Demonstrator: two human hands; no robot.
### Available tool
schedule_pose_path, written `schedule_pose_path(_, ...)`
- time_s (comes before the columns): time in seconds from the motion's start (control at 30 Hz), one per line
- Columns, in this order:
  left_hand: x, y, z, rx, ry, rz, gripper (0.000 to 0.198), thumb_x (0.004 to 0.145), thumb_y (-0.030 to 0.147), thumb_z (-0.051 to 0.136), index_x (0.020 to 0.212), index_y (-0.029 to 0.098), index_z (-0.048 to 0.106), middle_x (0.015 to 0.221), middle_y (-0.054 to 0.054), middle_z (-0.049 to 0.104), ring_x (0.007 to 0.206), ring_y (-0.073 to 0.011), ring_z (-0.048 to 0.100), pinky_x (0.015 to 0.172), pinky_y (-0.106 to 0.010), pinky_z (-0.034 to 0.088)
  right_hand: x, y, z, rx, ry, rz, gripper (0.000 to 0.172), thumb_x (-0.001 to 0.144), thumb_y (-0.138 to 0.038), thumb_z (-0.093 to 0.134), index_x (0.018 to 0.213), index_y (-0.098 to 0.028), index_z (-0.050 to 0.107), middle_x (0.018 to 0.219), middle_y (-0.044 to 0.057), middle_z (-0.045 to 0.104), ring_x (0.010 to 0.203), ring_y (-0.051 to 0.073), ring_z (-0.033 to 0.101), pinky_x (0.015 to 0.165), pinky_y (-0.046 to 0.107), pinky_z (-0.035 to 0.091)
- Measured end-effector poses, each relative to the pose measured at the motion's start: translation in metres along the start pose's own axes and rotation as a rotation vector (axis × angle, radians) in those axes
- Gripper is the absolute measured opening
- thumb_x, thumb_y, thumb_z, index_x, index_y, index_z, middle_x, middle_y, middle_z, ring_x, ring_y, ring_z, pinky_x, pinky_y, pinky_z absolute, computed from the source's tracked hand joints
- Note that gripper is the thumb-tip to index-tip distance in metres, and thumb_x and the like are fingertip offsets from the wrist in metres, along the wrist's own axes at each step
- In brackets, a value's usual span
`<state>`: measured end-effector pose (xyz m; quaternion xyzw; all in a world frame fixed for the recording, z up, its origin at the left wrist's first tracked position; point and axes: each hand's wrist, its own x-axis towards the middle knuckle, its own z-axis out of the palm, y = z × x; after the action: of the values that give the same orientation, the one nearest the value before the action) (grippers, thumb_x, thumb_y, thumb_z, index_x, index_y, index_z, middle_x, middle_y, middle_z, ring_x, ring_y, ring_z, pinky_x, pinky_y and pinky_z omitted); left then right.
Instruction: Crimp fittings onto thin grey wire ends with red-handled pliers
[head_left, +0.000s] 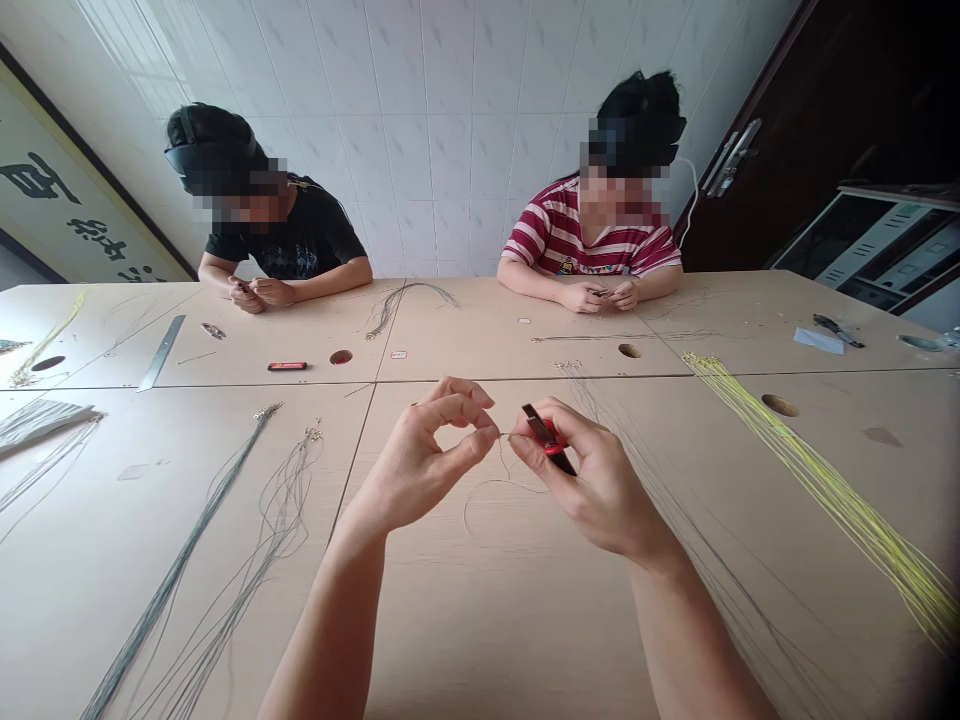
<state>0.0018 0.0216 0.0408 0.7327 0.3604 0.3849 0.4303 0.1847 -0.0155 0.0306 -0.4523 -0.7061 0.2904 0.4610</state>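
Note:
My left hand [427, 455] pinches the end of a thin grey wire [487, 490] between thumb and forefinger, above the middle of the wooden table [480, 620]. The wire loops down onto the table below my hands. My right hand [592, 480] is closed around a small red and black tool [547, 438], whose tip points at the pinched wire end. The two hands nearly touch.
Bundles of grey wires [217, 560] lie at left, more thin wires [675, 520] at right, and a yellow wire bundle [825, 490] at far right. Across the table sit two people [285, 240] [592, 240] handling small parts. A steel ruler [161, 352] and a red lighter [287, 366] lie beyond.

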Motion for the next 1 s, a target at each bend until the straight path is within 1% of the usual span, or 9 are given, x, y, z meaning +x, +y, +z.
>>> schedule_pose_path(0.27,0.0009,-0.0007,0.0001,-0.022,-0.008,0.017,0.009,0.086,0.02,0.06,0.078,0.02,0.062,0.105,-0.003,0.054,0.097,-0.0144,0.052,0.08,-0.028,0.044,0.0,-0.0012,-0.0001,0.005,-0.007,-0.015,0.014,0.093,-0.023,0.053,0.08,-0.02,0.049,0.076,-0.003,0.048,0.066,0.009,0.044,0.061,0.022,0.037)
schedule_pose_path(0.5,0.0003,-0.002,0.0006,-0.036,-0.021,0.027,0.009,0.087,0.019,0.059,0.078,0.02,0.06,0.107,-0.003,0.054,0.1,-0.0146,0.052,0.081,-0.027,0.045,-0.0017,-0.0011,0.0001,0.018,-0.019,-0.01,0.013,0.093,-0.022,0.053,0.08,-0.021,0.05,0.076,-0.003,0.048,0.066,0.008,0.045,0.062,0.022,0.038)
schedule_pose_path(0.73,0.0003,-0.0031,0.0009,-0.036,-0.02,0.033,0.01,0.087,0.023,0.059,0.078,0.02,0.06,0.106,-0.004,0.053,0.098,-0.0151,0.053,0.079,-0.028,0.046,-0.0019,-0.0011,-0.0005,0.007,-0.025,-0.017,0.013,0.093,-0.019,0.053,0.08,-0.021,0.05,0.076,-0.003,0.048,0.066,0.009,0.045,0.061,0.022,0.037)
schedule_pose_path(1.0,0.0014,-0.0019,0.0004,-0.018,-0.021,0.035,0.011,0.088,0.024,0.058,0.078,0.019,0.059,0.106,-0.005,0.053,0.097,-0.0157,0.053,0.079,-0.029,0.046,-0.0009,-0.0012,0.0002,0.0,-0.031,-0.014,0.014,0.093,-0.022,0.052,0.079,-0.021,0.05,0.075,-0.003,0.048,0.065,0.009,0.045,0.06,0.023,0.036)
